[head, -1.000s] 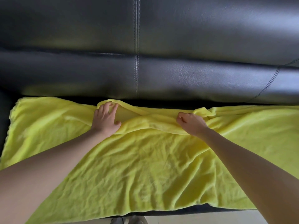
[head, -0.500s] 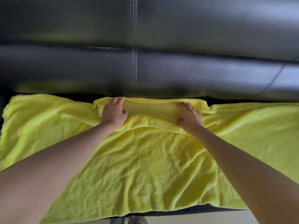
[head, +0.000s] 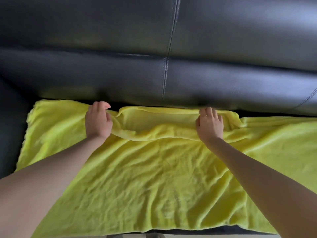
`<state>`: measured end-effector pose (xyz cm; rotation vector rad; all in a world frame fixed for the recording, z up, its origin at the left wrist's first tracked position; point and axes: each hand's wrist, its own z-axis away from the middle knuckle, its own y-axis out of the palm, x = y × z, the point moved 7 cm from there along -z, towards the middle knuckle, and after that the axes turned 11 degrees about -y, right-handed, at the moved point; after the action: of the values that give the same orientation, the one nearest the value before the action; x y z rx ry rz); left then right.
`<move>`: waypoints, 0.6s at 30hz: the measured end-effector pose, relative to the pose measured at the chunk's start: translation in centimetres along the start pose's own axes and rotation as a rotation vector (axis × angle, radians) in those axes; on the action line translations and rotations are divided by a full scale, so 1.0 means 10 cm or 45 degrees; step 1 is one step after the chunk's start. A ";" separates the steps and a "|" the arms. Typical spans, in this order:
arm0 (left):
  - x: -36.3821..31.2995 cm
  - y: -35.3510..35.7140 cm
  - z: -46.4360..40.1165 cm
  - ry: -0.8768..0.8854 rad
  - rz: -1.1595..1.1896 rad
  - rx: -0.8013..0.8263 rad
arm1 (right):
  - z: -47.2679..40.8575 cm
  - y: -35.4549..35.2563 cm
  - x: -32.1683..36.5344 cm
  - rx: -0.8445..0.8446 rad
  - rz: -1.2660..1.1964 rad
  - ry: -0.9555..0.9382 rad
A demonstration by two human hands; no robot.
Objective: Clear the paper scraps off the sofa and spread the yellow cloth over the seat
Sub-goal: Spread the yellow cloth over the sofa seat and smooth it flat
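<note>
The yellow cloth (head: 154,177) lies wrinkled over most of the black sofa seat, and its far edge is folded back on itself near the backrest. My left hand (head: 97,121) pinches that far edge at the left end of the fold. My right hand (head: 210,125) grips the same edge at the right end of the fold, fingers curled over it. Between the two hands the folded strip is stretched flat against the seat's back crease. No paper scraps are visible.
The black leather backrest (head: 171,48) with a stitched seam fills the upper half. The sofa's left arm (head: 10,126) borders the cloth. A strip of pale floor (head: 137,236) shows at the bottom edge.
Both hands have moved apart along the cloth's far edge and pushed it back toward the backrest, stretching the folded strip wider. The view has shifted to the left.
</note>
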<state>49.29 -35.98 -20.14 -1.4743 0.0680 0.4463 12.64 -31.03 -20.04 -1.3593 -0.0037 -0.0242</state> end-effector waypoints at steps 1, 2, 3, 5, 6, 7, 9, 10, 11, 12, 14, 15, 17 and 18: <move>0.17 -0.03 -0.06 -0.014 -0.049 0.059 | -0.04 -0.03 0.28 -0.014 -0.033 -0.132; 0.28 -0.04 -0.09 0.018 -0.114 0.119 | -0.06 -0.03 0.55 -0.008 -0.088 -0.265; 0.37 -0.03 -0.12 0.082 -0.188 0.168 | -0.07 -0.02 0.83 0.017 -0.150 -0.391; 0.49 -0.04 -0.17 0.232 -0.337 0.240 | -0.11 -0.01 1.43 0.058 -0.235 -0.610; 0.53 -0.06 -0.19 0.289 -0.400 0.261 | -0.14 -0.01 1.69 0.071 -0.267 -0.683; 0.56 -0.10 -0.20 0.341 -0.449 0.262 | -0.16 -0.01 1.95 0.097 -0.295 -0.717; 0.57 -0.19 -0.19 0.463 -0.499 0.257 | -0.21 0.00 2.34 0.143 -0.336 -0.722; 0.55 -0.22 -0.15 0.534 -0.489 0.271 | -0.23 0.02 2.47 0.161 -0.342 -0.710; 0.57 -0.25 -0.14 0.581 -0.457 0.300 | -0.25 0.03 2.60 0.186 -0.340 -0.694; 0.59 -0.26 -0.12 0.594 -0.402 0.336 | -0.26 0.04 2.69 0.212 -0.340 -0.676; 0.74 -0.25 -0.17 0.563 -0.319 0.434 | -0.30 0.08 2.87 0.273 -0.333 -0.625; 0.81 -0.21 -0.21 0.538 -0.315 0.475 | -0.31 0.11 2.91 0.296 -0.325 -0.599; 0.95 -0.15 -0.31 0.438 -0.379 0.502 | -0.36 0.15 2.93 0.318 -0.292 -0.546; 1.03 -0.14 -0.37 0.371 -0.438 0.488 | -0.39 0.18 2.93 0.323 -0.273 -0.518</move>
<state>59.99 -37.09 -22.49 -1.1323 0.1218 -0.0633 41.90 -34.91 -22.08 -1.0862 -0.4796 0.0707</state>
